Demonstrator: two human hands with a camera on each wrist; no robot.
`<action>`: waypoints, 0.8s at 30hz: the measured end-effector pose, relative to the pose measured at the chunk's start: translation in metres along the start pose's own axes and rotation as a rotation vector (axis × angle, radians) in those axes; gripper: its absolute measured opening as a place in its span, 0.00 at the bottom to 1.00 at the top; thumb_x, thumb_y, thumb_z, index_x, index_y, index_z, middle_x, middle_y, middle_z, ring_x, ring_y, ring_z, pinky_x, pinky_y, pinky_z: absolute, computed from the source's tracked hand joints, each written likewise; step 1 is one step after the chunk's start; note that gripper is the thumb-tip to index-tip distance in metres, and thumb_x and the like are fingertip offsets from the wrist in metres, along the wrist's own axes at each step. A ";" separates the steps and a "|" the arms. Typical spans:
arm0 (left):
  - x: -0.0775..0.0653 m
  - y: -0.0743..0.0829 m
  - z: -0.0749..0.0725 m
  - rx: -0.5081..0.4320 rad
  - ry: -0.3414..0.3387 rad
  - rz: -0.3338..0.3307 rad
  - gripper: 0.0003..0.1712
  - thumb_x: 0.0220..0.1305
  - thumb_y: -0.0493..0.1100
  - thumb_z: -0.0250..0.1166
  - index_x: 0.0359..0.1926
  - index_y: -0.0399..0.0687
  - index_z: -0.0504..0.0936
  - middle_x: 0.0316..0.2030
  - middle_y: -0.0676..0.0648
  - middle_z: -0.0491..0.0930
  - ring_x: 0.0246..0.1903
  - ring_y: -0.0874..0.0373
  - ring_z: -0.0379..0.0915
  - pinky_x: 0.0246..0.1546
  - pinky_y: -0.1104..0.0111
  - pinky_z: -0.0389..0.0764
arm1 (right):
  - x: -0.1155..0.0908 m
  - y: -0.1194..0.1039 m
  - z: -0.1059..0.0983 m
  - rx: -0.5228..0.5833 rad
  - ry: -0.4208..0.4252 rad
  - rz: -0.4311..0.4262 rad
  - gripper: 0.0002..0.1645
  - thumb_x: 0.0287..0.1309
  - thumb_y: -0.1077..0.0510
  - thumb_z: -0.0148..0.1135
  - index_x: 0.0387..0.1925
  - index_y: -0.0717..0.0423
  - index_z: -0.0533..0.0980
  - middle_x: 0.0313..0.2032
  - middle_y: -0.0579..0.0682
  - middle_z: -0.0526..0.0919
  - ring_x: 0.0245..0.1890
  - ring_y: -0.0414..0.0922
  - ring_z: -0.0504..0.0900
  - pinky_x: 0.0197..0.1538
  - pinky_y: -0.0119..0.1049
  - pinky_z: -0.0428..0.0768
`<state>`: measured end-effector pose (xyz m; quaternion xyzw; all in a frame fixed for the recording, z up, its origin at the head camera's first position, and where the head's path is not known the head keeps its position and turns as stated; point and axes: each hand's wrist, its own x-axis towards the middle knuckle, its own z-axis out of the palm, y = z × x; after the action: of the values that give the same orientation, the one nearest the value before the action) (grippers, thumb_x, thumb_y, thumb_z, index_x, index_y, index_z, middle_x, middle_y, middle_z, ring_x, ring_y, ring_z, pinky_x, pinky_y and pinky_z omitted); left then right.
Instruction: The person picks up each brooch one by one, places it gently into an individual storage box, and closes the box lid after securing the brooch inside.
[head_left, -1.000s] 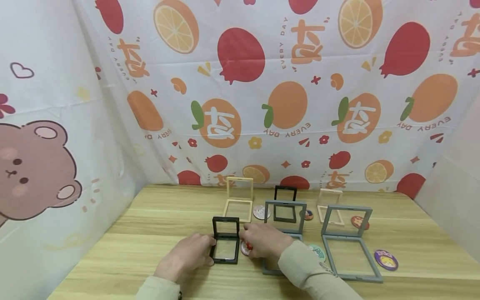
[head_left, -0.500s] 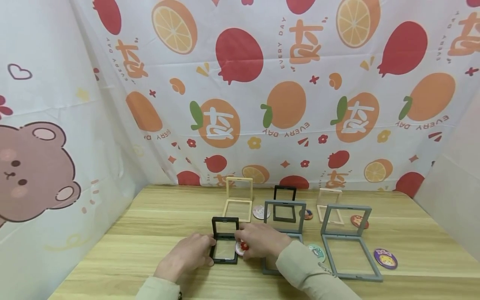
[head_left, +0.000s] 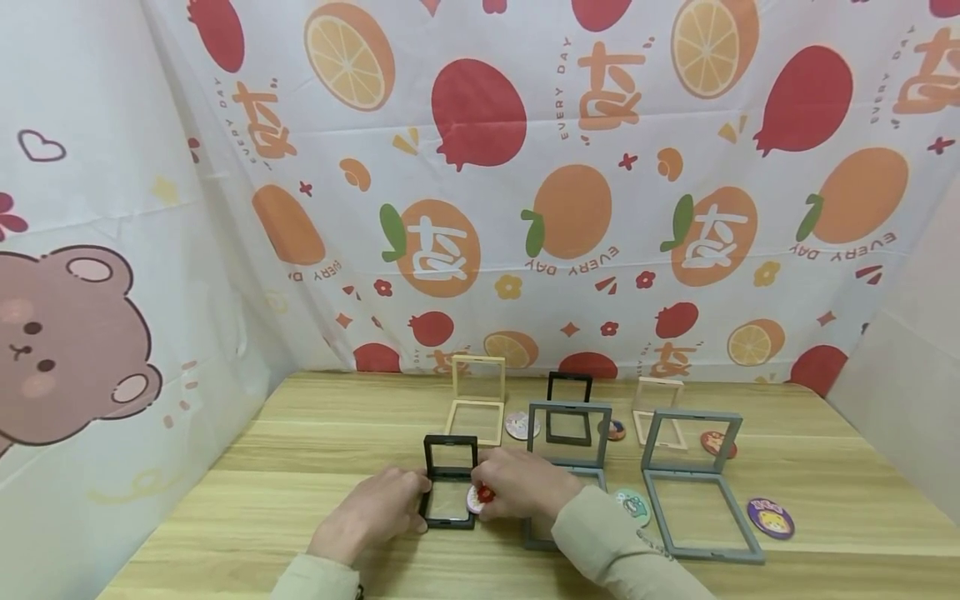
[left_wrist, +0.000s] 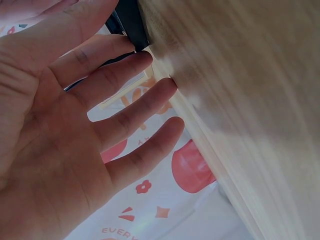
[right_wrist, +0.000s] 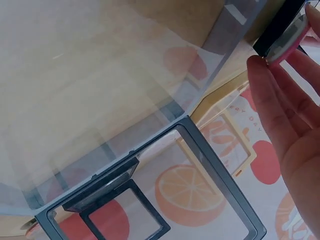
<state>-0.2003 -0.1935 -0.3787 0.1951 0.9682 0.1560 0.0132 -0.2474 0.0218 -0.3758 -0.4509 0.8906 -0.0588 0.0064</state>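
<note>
My left hand (head_left: 381,502) rests against the left side of a small black display frame (head_left: 451,524), which lies on the table with its lid standing up. In the left wrist view its fingers are fairly straight, fingertips at the frame's edge and the wood. My right hand (head_left: 521,483) pinches a round pin badge (head_left: 475,502) with a red and white front, tilted over the black frame's right edge. In the right wrist view the badge (right_wrist: 290,42) shows its rim and back between thumb and fingers. The right hand hides part of the badge's face.
Right of the black frame stand two opened grey frames (head_left: 705,553), one partly behind my right forearm. Behind are a yellow frame (head_left: 480,359), another black frame (head_left: 571,375) and a cream frame (head_left: 662,381). A purple badge (head_left: 772,518) and a green badge (head_left: 633,507) lie beside the grey ones.
My right hand has drawn the badge leftward from the table beside the black frame to the frame's right edge, tilting it. The left hand has stayed in place.
</note>
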 end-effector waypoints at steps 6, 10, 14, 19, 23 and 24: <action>0.001 0.000 0.000 0.000 0.000 -0.006 0.24 0.41 0.36 0.82 0.43 0.33 0.86 0.36 0.46 0.82 0.33 0.50 0.79 0.40 0.49 0.83 | -0.001 -0.002 0.002 -0.036 0.053 -0.062 0.11 0.51 0.51 0.79 0.29 0.49 0.84 0.30 0.38 0.73 0.26 0.31 0.67 0.29 0.22 0.67; 0.001 -0.002 0.001 0.001 0.003 0.016 0.23 0.41 0.37 0.82 0.42 0.34 0.87 0.33 0.49 0.81 0.29 0.55 0.75 0.35 0.54 0.82 | -0.002 -0.003 0.000 -0.065 0.070 -0.096 0.10 0.52 0.50 0.79 0.28 0.48 0.84 0.29 0.37 0.71 0.25 0.30 0.66 0.29 0.21 0.67; 0.000 -0.003 0.002 0.009 0.007 0.037 0.22 0.42 0.37 0.81 0.41 0.36 0.87 0.30 0.54 0.78 0.25 0.59 0.71 0.30 0.59 0.80 | -0.001 -0.005 -0.001 -0.068 0.068 -0.111 0.09 0.52 0.50 0.79 0.30 0.47 0.86 0.29 0.37 0.71 0.25 0.30 0.67 0.28 0.21 0.67; 0.000 -0.003 0.001 0.011 0.006 0.029 0.22 0.42 0.38 0.82 0.41 0.36 0.87 0.30 0.53 0.78 0.26 0.58 0.73 0.30 0.57 0.80 | 0.002 -0.008 0.000 -0.102 0.063 -0.121 0.07 0.55 0.50 0.78 0.32 0.46 0.87 0.31 0.38 0.74 0.27 0.29 0.69 0.30 0.21 0.69; 0.000 -0.003 0.001 0.012 0.006 0.017 0.23 0.41 0.37 0.82 0.41 0.35 0.87 0.33 0.49 0.81 0.29 0.54 0.76 0.34 0.53 0.82 | 0.003 -0.010 0.001 -0.135 0.075 -0.143 0.06 0.56 0.50 0.77 0.32 0.46 0.87 0.34 0.39 0.77 0.29 0.29 0.71 0.32 0.22 0.70; 0.000 -0.003 0.001 0.016 0.006 0.017 0.22 0.41 0.37 0.82 0.40 0.35 0.87 0.33 0.49 0.81 0.29 0.54 0.76 0.33 0.53 0.82 | 0.004 -0.010 0.001 -0.140 0.079 -0.149 0.06 0.56 0.50 0.77 0.32 0.46 0.87 0.34 0.39 0.77 0.29 0.29 0.70 0.32 0.22 0.70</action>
<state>-0.2014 -0.1955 -0.3805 0.2029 0.9678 0.1491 0.0076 -0.2412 0.0128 -0.3760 -0.5127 0.8560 -0.0144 -0.0648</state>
